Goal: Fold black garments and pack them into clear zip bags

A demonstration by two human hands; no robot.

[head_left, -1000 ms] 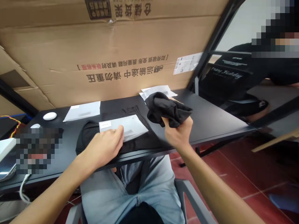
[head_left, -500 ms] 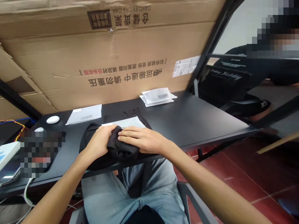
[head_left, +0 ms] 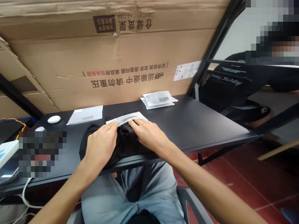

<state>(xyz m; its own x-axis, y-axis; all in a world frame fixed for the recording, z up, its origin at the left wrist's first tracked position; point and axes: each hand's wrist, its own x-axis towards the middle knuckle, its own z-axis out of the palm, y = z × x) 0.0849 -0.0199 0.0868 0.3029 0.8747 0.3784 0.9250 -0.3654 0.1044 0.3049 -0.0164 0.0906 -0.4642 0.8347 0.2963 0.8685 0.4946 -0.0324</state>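
Observation:
A crumpled black garment (head_left: 127,143) lies on the near part of the black table (head_left: 198,121). A white plastic bag (head_left: 127,117) rests at its far edge, slightly lifted. My left hand (head_left: 102,143) lies on the garment and pinches the bag's near left edge between thumb and fingers. My right hand (head_left: 147,133) rests on the black cloth with its fingers stretched out, their tips at the bag's near edge. Whether any cloth is inside the bag is hidden by my hands.
A stack of white bags (head_left: 158,99) and a single flat bag (head_left: 86,114) lie further back. Two small white oval objects (head_left: 54,119) sit at the left, near a white device (head_left: 7,151). A cardboard wall (head_left: 116,62) stands behind. Another person (head_left: 245,84) sits at the right.
My right hand brought the bunched black cloth from mid-air down onto the garment. Both hands then slid forward to the bag, whose near edge is now lifted.

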